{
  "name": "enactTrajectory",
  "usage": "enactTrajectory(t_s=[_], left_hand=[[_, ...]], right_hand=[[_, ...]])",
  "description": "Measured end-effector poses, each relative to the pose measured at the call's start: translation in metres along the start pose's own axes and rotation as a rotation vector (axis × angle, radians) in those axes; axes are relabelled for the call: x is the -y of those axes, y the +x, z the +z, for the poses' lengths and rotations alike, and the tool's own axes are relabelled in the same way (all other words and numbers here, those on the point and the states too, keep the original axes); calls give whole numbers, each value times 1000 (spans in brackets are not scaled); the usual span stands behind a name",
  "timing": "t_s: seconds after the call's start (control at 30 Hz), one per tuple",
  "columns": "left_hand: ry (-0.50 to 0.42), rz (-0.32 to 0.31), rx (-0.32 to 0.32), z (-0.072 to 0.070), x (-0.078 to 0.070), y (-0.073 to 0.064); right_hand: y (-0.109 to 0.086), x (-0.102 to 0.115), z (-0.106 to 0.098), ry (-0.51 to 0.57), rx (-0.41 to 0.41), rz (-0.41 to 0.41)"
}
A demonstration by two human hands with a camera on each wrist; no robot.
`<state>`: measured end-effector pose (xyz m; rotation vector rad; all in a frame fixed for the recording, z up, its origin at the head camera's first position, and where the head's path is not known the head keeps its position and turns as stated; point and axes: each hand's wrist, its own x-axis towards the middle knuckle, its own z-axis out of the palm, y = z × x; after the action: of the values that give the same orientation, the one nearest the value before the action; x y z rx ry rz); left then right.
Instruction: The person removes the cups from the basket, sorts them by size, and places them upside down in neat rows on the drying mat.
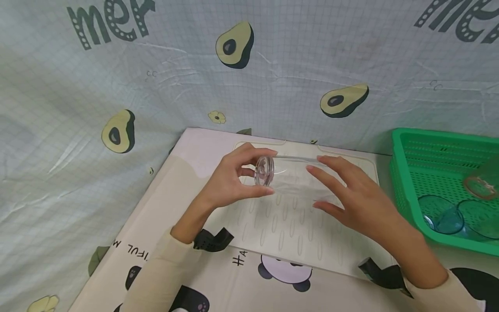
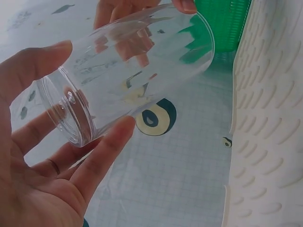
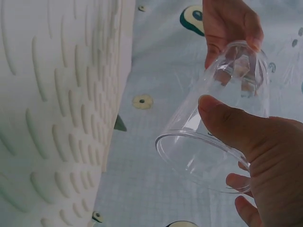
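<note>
A clear drinking glass (image 1: 290, 175) lies sideways in the air over the white ridged draining board (image 1: 286, 236), its thick base to the left and its open rim to the right. The left hand (image 1: 231, 177) grips the base, thumb on one side and fingers on the other. Around the rim end is the right hand (image 1: 356, 201). In the right wrist view its thumb (image 3: 227, 120) lies along the wall of the glass just behind the rim, with fingertips at the opposite side. The left wrist view shows the glass wall (image 2: 118, 94) see-through, with nothing inside.
A green plastic basket (image 1: 403, 190) stands at the right, holding two blue glasses (image 1: 440, 216) and a clear one (image 1: 481, 182). A patterned cloth (image 1: 273, 91) hangs behind the table as a wall. The panda-print table cover (image 1: 234, 286) shows in front of the board.
</note>
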<state>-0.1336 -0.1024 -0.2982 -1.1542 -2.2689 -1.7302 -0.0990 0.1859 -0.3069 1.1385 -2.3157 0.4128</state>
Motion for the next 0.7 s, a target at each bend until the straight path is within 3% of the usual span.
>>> enactTrajectory(t_s=[0.47,0.7], left_hand=[[229,60,50,1,-18,15],[258,77,59,3,-21,19]], right_hand=[[1,4,17,23,58,8],[-1,5,26,85,42,38]])
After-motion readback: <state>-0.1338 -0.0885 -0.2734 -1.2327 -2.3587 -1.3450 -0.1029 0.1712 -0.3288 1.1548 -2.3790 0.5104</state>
